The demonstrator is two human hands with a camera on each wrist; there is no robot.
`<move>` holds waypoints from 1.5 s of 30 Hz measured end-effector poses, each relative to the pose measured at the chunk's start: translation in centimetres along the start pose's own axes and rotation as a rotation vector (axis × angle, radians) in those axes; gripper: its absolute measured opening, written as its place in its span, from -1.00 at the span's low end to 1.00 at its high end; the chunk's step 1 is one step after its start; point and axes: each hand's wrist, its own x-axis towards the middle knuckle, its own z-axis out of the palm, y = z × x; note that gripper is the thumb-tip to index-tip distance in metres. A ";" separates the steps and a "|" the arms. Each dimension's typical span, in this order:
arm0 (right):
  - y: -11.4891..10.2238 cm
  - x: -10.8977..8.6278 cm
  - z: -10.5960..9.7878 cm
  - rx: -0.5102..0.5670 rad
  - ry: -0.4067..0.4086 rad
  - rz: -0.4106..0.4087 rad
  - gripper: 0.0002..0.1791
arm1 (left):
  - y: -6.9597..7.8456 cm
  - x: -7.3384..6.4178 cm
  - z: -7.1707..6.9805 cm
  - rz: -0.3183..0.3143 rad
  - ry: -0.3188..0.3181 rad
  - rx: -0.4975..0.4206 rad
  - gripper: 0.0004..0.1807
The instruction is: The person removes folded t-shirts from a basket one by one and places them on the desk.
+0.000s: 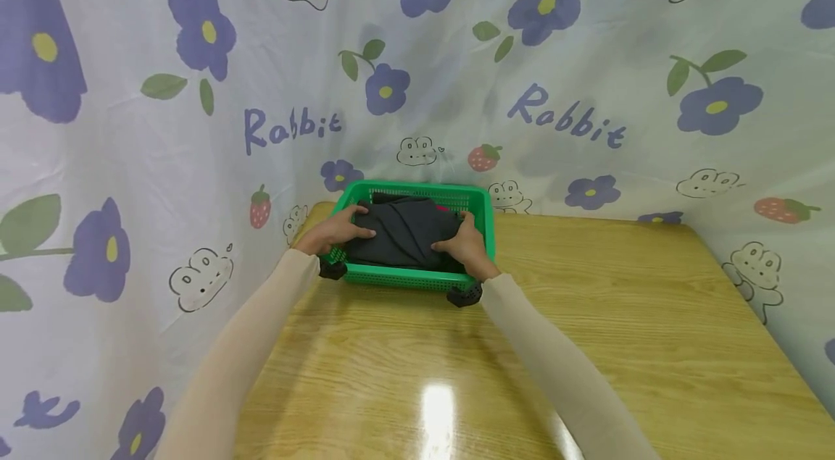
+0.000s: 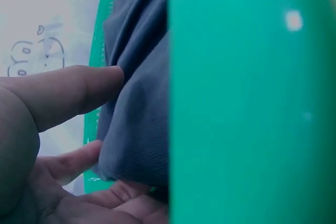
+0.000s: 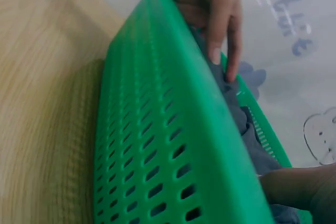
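A folded dark grey cloth (image 1: 406, 232) lies inside a green perforated plastic basket (image 1: 398, 276) at the table's back left. My left hand (image 1: 337, 230) holds the cloth's left end, thumb on top. In the left wrist view, the fingers reach round the end of the cloth (image 2: 137, 119), while the basket's wall (image 2: 247, 103) hides the rest. At the right end, my right hand (image 1: 466, 246) grips the cloth with its thumb on the near face; its other fingers are partly hidden. The right wrist view shows the basket (image 3: 152, 124) from its near side.
A bit of red (image 1: 443, 208) shows behind the cloth in the basket. The wooden table (image 1: 587, 315) extends right and toward me. A white curtain (image 1: 457, 83) printed with flowers and rabbits hangs close behind and to the left.
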 end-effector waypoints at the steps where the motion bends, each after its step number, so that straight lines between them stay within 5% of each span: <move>1: 0.1 0.1 -0.1 0.015 0.005 0.015 0.14 | 0.0 0.0 0.0 -0.001 -0.007 0.000 -0.20; 12: -0.2 0.1 -0.5 0.062 -0.046 0.022 -0.16 | 0.3 0.1 0.4 -0.012 -0.006 -0.039 -0.10; 18: 0.1 0.3 -0.4 -0.007 -0.137 -0.006 -0.22 | 0.0 0.2 0.4 0.020 0.016 -0.012 -0.09; 25: 0.2 0.6 0.1 -0.063 -0.064 -0.165 -0.28 | -0.3 0.1 0.3 0.019 0.020 -0.007 -0.10; 32: 0.0 0.7 0.2 -0.131 -0.006 -0.179 0.18 | 0.1 0.1 0.4 -0.006 0.002 0.038 -0.05; 39: 0.1 0.9 0.0 -0.242 0.019 -0.172 -0.08 | 0.1 0.0 0.2 0.020 -0.008 0.015 -0.09; 45: 0.1 1.0 0.3 -0.408 0.022 -0.314 -0.19 | -0.1 -0.2 0.0 0.041 0.014 0.021 -0.30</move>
